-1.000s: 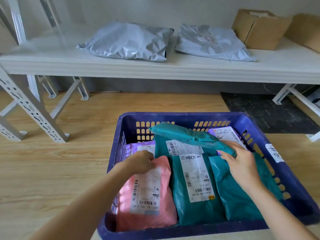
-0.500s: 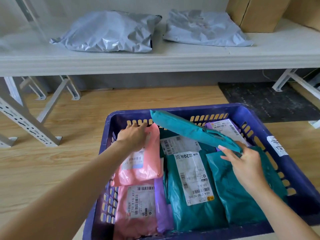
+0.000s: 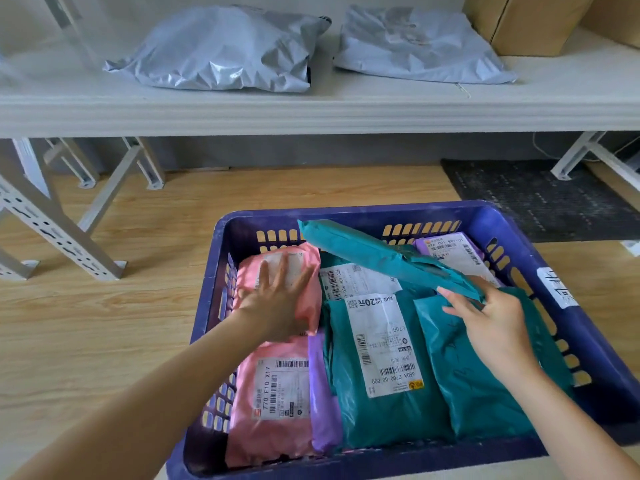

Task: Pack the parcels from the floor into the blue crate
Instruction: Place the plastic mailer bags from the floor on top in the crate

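The blue crate stands on the wooden floor, filled with several soft parcels. My left hand lies flat with spread fingers on a pink parcel at the crate's far left. In front of it lies a second pink parcel beside a purple one. My right hand holds the near end of a long teal parcel, which is tilted up over the others. Two teal parcels lie flat in the middle and right. A purple parcel is at the far right.
A white shelf runs across the back with two grey mailer bags and cardboard boxes. White metal shelf legs stand at the left. A dark mat lies on the floor behind the crate.
My left hand lifted the pink parcel from the crate's near left, carried it to the far left and now presses it flat there. A second pink parcel is uncovered. The right hand barely moved.
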`<state>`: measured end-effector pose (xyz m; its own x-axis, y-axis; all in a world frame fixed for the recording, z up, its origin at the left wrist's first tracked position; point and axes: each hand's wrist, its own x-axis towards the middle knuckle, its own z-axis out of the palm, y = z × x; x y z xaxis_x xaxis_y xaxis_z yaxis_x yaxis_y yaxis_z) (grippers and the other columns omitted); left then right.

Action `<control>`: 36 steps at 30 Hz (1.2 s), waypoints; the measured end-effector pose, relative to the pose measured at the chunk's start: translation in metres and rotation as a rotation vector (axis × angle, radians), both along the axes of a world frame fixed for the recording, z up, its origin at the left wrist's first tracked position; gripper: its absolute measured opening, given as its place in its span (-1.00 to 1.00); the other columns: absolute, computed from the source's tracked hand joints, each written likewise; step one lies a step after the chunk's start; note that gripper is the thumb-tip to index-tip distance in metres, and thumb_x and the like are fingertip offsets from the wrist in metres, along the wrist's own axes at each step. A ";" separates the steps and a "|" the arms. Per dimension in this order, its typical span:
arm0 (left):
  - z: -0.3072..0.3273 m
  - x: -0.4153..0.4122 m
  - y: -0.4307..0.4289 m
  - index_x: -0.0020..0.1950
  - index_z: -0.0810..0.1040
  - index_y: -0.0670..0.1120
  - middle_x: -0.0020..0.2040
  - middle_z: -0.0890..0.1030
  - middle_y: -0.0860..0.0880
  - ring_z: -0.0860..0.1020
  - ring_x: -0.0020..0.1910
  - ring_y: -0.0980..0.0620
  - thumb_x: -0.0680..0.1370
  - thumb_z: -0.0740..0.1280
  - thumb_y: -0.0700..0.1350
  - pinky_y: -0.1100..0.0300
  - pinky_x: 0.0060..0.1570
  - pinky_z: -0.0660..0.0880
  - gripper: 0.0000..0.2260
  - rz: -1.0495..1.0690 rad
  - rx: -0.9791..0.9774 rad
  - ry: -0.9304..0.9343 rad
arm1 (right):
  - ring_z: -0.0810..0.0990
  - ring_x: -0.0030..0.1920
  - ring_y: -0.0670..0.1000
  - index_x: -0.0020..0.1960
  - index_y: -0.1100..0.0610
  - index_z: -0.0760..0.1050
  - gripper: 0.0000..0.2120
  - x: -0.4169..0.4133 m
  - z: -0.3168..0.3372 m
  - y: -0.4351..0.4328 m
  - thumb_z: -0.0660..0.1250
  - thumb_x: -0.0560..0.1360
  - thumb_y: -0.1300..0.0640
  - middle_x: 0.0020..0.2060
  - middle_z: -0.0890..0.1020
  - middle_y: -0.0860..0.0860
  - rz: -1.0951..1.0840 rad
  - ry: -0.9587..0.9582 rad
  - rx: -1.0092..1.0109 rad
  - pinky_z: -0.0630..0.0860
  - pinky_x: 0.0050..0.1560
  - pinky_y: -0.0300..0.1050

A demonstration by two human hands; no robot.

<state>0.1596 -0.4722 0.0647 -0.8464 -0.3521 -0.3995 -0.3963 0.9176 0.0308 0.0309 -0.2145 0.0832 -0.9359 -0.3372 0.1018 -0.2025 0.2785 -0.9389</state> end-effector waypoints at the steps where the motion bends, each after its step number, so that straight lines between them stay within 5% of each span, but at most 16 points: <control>1: -0.004 -0.002 0.002 0.47 -0.40 0.17 0.49 -0.41 -0.13 -0.25 0.46 -0.38 0.52 0.10 0.30 -0.45 0.31 0.08 -0.23 0.016 -0.030 0.016 | 0.67 -0.19 -0.19 0.03 0.09 0.60 -0.83 0.001 0.001 0.001 0.35 0.49 0.28 -0.10 0.66 -0.13 0.009 0.013 0.020 0.61 -0.03 -0.09; 5: -0.022 0.001 0.024 0.48 -0.37 0.18 0.51 -0.36 -0.09 -0.34 0.43 -0.37 0.56 0.07 0.18 -0.51 0.29 -0.11 -0.30 0.022 0.000 0.028 | 0.56 0.04 -0.31 -0.07 -0.31 0.57 -0.39 0.002 0.007 0.007 0.35 0.41 0.48 -0.02 0.62 -0.29 0.111 0.148 0.106 0.49 0.04 -0.41; 8: -0.028 -0.005 0.012 0.47 -0.20 0.31 0.52 -0.34 0.04 -0.44 0.41 -0.28 0.50 0.04 0.19 -0.51 0.24 -0.29 -0.39 0.027 0.205 -0.051 | 0.48 0.07 -0.41 -0.08 -0.53 0.49 -0.15 0.003 0.002 0.010 0.34 0.37 0.54 0.09 0.57 -0.12 0.143 0.141 0.161 0.40 -0.03 -0.53; 10: -0.014 -0.009 0.005 0.46 -0.06 0.34 0.55 -0.24 0.04 -0.38 0.46 -0.25 0.47 0.01 0.15 -0.43 0.31 -0.31 -0.44 0.075 0.375 -0.030 | 0.48 0.06 -0.40 -0.08 -0.44 0.54 -0.26 0.004 0.000 0.010 0.38 0.38 0.50 0.13 0.56 -0.02 0.115 0.133 0.162 0.37 0.01 -0.56; 12: 0.007 -0.008 0.004 0.52 0.13 0.10 0.50 0.16 -0.06 0.08 0.49 -0.22 0.57 0.06 -0.09 -0.17 0.41 0.08 -0.50 0.293 0.642 0.117 | 0.52 0.02 -0.33 0.03 -0.20 0.57 -0.49 0.005 0.003 0.008 0.41 0.40 0.42 0.12 0.58 0.02 0.074 0.084 0.125 0.36 0.05 -0.58; 14: 0.017 -0.005 -0.002 0.37 0.43 -0.11 0.23 0.51 -0.08 0.45 0.20 -0.09 0.59 0.11 -0.20 0.11 0.15 0.37 -0.64 0.563 0.908 0.329 | 0.58 -0.05 -0.30 0.07 -0.03 0.58 -0.58 0.007 0.008 0.005 0.37 0.41 0.45 0.03 0.64 -0.03 0.044 -0.039 0.053 0.44 0.02 -0.54; 17: 0.024 -0.001 -0.005 0.13 0.61 -0.12 0.07 0.65 -0.04 0.54 0.12 -0.01 0.52 0.19 -0.04 0.10 0.25 0.32 -0.69 0.797 1.094 0.478 | 0.60 0.07 -0.07 0.01 0.16 0.60 -0.60 0.007 0.018 0.002 0.11 0.46 0.52 -0.01 0.65 0.02 0.007 -0.369 -0.205 0.52 0.14 -0.30; 20: 0.032 -0.004 0.003 -0.06 0.59 -0.09 -0.15 0.62 -0.07 0.53 -0.21 0.00 0.58 0.20 0.00 0.14 -0.10 0.47 -0.76 0.850 1.142 0.572 | 0.60 0.09 0.05 -0.04 0.30 0.56 -0.71 0.005 0.028 -0.001 0.05 0.49 0.37 -0.08 0.68 0.14 -0.063 -0.680 -0.420 0.51 0.14 -0.13; 23: 0.041 -0.004 0.013 -0.16 0.56 -0.18 -0.25 0.58 -0.11 0.50 -0.38 0.01 0.51 0.37 -0.20 0.24 -0.42 0.51 -0.93 0.833 1.167 0.557 | 0.61 0.10 0.00 0.05 0.25 0.58 -0.85 0.004 0.028 -0.006 0.30 0.51 0.27 0.06 0.65 0.10 -0.119 -0.664 -0.425 0.51 0.11 -0.15; 26: 0.045 0.005 0.016 -0.22 0.57 -0.22 -0.21 0.63 -0.15 0.59 -0.33 -0.03 0.43 0.43 -0.33 0.21 -0.25 0.63 -0.92 0.804 1.225 0.399 | 0.62 0.10 0.08 0.17 0.20 0.55 -0.69 0.007 0.025 -0.010 0.40 0.44 0.33 0.13 0.61 0.14 -0.245 -0.617 -0.426 0.57 0.02 -0.06; 29: 0.055 0.018 0.015 -0.08 0.58 -0.17 -0.12 0.66 -0.11 0.64 -0.32 -0.01 0.44 0.47 -0.18 0.18 -0.21 0.64 -0.87 0.677 1.110 0.254 | 0.64 0.05 0.12 0.22 0.11 0.52 -0.57 0.009 0.031 -0.011 0.36 0.42 0.43 0.16 0.59 0.13 -0.331 -0.576 -0.460 0.59 -0.09 -0.02; 32: 0.065 0.026 -0.001 0.15 0.43 -0.09 -0.04 0.55 -0.03 0.63 -0.30 -0.01 0.50 0.38 0.04 0.16 -0.30 0.60 -0.67 0.597 0.732 0.351 | 0.63 0.08 0.11 0.29 0.09 0.45 -0.49 0.006 0.041 -0.012 0.33 0.42 0.45 0.16 0.59 0.10 -0.280 -0.520 -0.476 0.60 -0.09 0.00; 36: 0.077 0.040 -0.016 0.37 0.28 -0.07 0.18 0.54 -0.09 0.56 0.03 -0.17 0.57 0.22 -0.07 -0.08 0.10 0.51 -0.63 0.508 0.564 0.535 | 0.65 -0.06 0.10 0.09 0.17 0.50 -0.72 0.009 0.054 -0.029 0.33 0.45 0.43 -0.01 0.63 0.11 -0.101 -0.440 -0.331 0.61 -0.31 -0.11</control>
